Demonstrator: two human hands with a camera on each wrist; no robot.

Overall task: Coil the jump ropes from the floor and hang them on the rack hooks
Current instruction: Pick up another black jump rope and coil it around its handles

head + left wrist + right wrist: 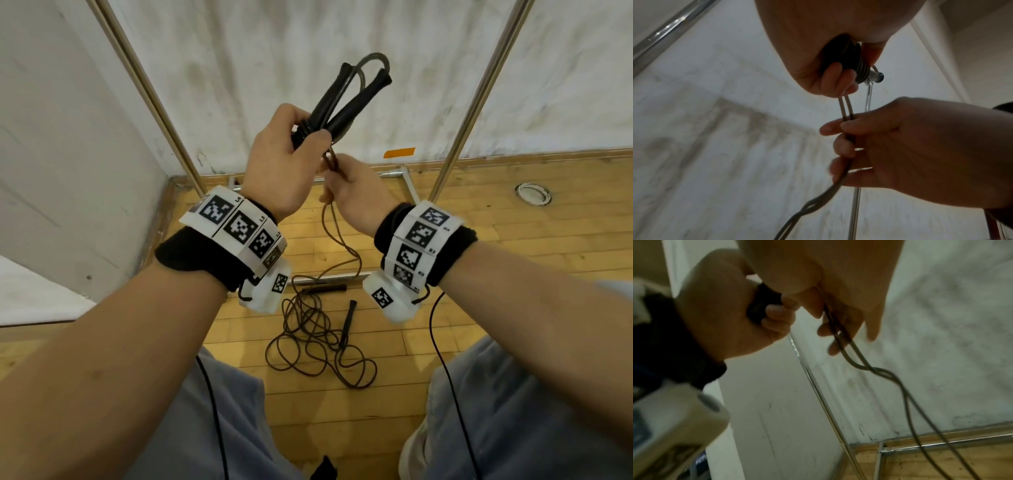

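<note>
**Both handles in my left fist, cord running through my right**

My left hand (274, 161) is curled tight around the two black handles (346, 102) of a jump rope, held side by side and pointing up and away from me, with a loop of cord arching over their far ends. In the left wrist view my fingers (830, 73) wrap the ribbed end of one handle, and two strands drop out below them.

Just beneath, my right hand (356, 195) pinches those two strands of brown cord (337, 233) between thumb and curled fingers; the strands twist over each other below my grip and hang down to the wooden floor (479, 246).

There, near me and between my knees, a second jump rope (318, 339) lies in a loose tangle, its two black handles on the boards.

Farther off, the chrome rack (455, 161) stands against the white wall, one upright pole to the left of my hands, one to the right, its base rails on the floor
</note>
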